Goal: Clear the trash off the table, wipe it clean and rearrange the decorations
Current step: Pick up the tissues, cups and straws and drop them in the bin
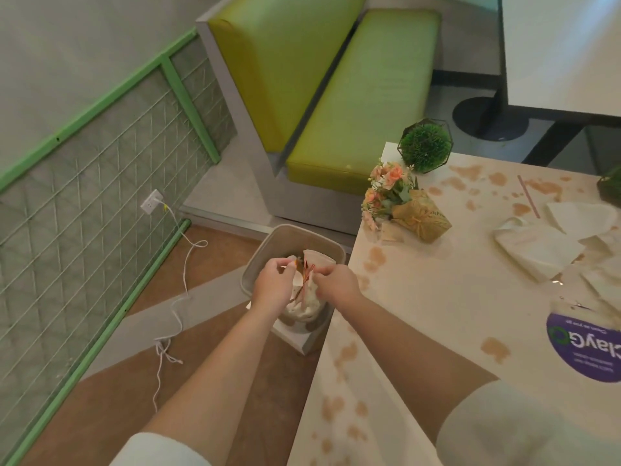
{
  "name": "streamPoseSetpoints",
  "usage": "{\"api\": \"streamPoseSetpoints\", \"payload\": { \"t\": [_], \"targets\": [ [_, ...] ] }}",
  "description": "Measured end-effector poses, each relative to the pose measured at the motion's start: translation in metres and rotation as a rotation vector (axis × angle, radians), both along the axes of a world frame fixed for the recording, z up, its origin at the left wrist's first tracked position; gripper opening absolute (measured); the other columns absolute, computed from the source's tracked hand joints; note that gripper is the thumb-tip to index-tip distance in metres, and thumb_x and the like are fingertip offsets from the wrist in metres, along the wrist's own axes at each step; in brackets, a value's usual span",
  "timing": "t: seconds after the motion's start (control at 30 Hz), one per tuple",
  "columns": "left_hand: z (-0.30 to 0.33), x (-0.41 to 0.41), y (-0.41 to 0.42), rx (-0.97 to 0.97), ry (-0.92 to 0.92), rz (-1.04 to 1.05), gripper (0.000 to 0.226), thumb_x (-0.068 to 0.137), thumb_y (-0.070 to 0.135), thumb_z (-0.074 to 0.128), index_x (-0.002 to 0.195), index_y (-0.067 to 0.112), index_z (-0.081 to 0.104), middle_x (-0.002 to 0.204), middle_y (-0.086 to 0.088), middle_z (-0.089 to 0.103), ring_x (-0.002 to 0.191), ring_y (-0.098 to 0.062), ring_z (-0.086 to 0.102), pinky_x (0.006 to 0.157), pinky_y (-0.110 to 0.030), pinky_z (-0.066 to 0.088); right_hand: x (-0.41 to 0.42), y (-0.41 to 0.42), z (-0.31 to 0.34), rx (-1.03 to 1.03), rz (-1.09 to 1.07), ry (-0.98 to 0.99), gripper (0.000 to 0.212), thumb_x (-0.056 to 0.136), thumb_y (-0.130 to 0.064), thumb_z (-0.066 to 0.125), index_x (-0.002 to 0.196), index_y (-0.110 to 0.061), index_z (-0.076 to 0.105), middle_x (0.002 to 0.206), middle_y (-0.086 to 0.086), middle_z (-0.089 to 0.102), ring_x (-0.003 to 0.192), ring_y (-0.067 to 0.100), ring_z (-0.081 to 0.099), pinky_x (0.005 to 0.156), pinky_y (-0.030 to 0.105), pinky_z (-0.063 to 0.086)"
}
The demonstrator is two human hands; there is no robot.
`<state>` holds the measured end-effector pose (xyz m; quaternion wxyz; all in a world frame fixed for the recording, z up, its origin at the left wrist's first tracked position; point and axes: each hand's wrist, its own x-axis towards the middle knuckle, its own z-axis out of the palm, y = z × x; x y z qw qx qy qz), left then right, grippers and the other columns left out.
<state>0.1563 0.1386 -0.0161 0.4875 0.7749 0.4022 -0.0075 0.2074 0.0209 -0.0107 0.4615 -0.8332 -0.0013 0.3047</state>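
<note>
Paper trash mid-drop, table still dirty.
Pinched in curled fingers of left hand [273,283] and right hand [334,284]: napkins and straws [306,275] over bin [268,243]; left on stained table [437,297]: tissues [537,253], straw [529,196], toppled bouquet [403,206], unwiped.

Both hands hover over a bin [258,245] beside the table [437,297]. The left hand [273,284] pinches something small and orange; the right hand [332,284] pinches thin red sticks [305,275] above crumpled paper [307,302] in the bin. On the stained table lie a bouquet [403,206], a plant ball [425,146], napkins [541,247] and a purple sticker [586,348].
</note>
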Motion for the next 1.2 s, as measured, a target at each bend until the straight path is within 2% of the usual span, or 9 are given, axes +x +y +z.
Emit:
{"api": "streamPoseSetpoints", "payload": {
  "t": [0.2, 0.3, 0.57, 0.73, 0.87, 1.0, 1.03, 1.1, 1.2],
  "targets": [
    [0.003, 0.007, -0.030, -0.069, -0.020, -0.116, 0.016, 0.095, 0.039, 0.050, 0.098, 0.026, 0.059, 0.094, 0.004, 0.066, 0.093, -0.020, 0.063, 0.085, -0.041, 0.052, -0.003, -0.043, 0.007, 0.130, -0.217, -0.061, 0.010, 0.089, -0.026, 0.064, 0.082, -0.020, 0.063, 0.084, 0.000, 0.066, 0.077, 0.019, 0.062, 0.068, 0.030, 0.051],
    [0.007, 0.017, -0.057, -0.094, -0.041, -0.196, 0.024, 0.095, 0.038, 0.052, 0.105, 0.020, 0.063, 0.096, 0.004, 0.065, 0.093, -0.020, 0.063, 0.088, -0.039, 0.051, -0.002, -0.075, 0.014, 0.158, -0.299, -0.097, 0.014, 0.087, -0.027, 0.066, 0.076, -0.020, 0.060, 0.081, -0.001, 0.066, 0.074, 0.019, 0.061, 0.070, 0.035, 0.052],
    [0.024, 0.056, -0.146, -0.100, -0.060, -0.410, 0.017, 0.098, 0.036, 0.049, 0.100, 0.022, 0.059, 0.092, 0.005, 0.065, 0.080, -0.013, 0.060, 0.063, -0.026, 0.043, 0.014, -0.170, 0.029, 0.149, -0.479, -0.134, 0.011, 0.086, -0.025, 0.068, 0.084, -0.014, 0.065, 0.082, 0.000, 0.067, 0.067, 0.016, 0.059, 0.070, 0.034, 0.052],
    [0.024, 0.080, -0.200, -0.142, -0.066, -0.472, 0.013, 0.097, 0.036, 0.052, 0.098, 0.025, 0.059, 0.095, 0.005, 0.066, 0.080, -0.013, 0.061, 0.070, -0.028, 0.046, 0.039, -0.230, 0.032, 0.073, -0.531, -0.192, 0.009, 0.089, -0.026, 0.064, 0.083, -0.019, 0.065, 0.087, 0.001, 0.068, 0.079, 0.021, 0.064, 0.072, 0.034, 0.052],
    [0.019, 0.102, -0.240, -0.136, -0.040, -0.504, 0.017, 0.095, 0.037, 0.054, 0.106, 0.026, 0.060, 0.107, 0.003, 0.066, 0.095, -0.019, 0.064, 0.083, -0.033, 0.048, 0.066, -0.274, 0.035, -0.013, -0.512, -0.257, 0.015, 0.096, -0.023, 0.056, 0.091, -0.014, 0.066, 0.087, 0.001, 0.066, 0.075, 0.015, 0.057, 0.058, 0.021, 0.041],
    [0.015, 0.126, -0.280, -0.167, -0.019, -0.515, 0.035, 0.095, 0.037, 0.056, 0.125, 0.020, 0.053, 0.115, 0.000, 0.061, 0.100, -0.019, 0.063, 0.079, -0.029, 0.045, 0.098, -0.317, 0.031, -0.167, -0.439, -0.343, 0.019, 0.096, -0.020, 0.056, 0.109, -0.013, 0.069, 0.095, -0.005, 0.062, 0.074, 0.003, 0.054, 0.051, 0.009, 0.036],
    [0.014, 0.133, -0.291, -0.171, -0.015, -0.517, 0.040, 0.095, 0.036, 0.057, 0.130, 0.019, 0.049, 0.118, 0.000, 0.060, 0.102, -0.019, 0.062, 0.079, -0.028, 0.043, 0.108, -0.328, 0.028, -0.210, -0.423, -0.364, 0.021, 0.094, -0.019, 0.058, 0.112, -0.013, 0.068, 0.099, -0.002, 0.063, 0.078, 0.006, 0.056, 0.053, 0.009, 0.038],
    [0.012, 0.145, -0.305, -0.170, 0.001, -0.509, 0.048, 0.095, 0.036, 0.058, 0.137, 0.019, 0.043, 0.129, -0.003, 0.054, 0.109, -0.020, 0.059, 0.084, -0.027, 0.042, 0.124, -0.344, 0.023, -0.309, -0.384, -0.402, 0.026, 0.092, -0.020, 0.062, 0.117, -0.014, 0.066, 0.112, 0.004, 0.060, 0.105, 0.019, 0.055, 0.066, 0.021, 0.047],
    [0.004, 0.161, -0.322, -0.186, 0.027, -0.466, 0.058, 0.094, 0.034, 0.060, 0.144, 0.021, 0.034, 0.144, -0.007, 0.039, 0.123, -0.022, 0.050, 0.092, -0.029, 0.041, 0.144, -0.362, 0.019, -0.404, -0.330, -0.364, 0.040, 0.091, -0.020, 0.062, 0.129, -0.016, 0.057, 0.131, 0.007, 0.049, 0.129, 0.027, 0.035, 0.082, 0.034, 0.042]
  ]
}}
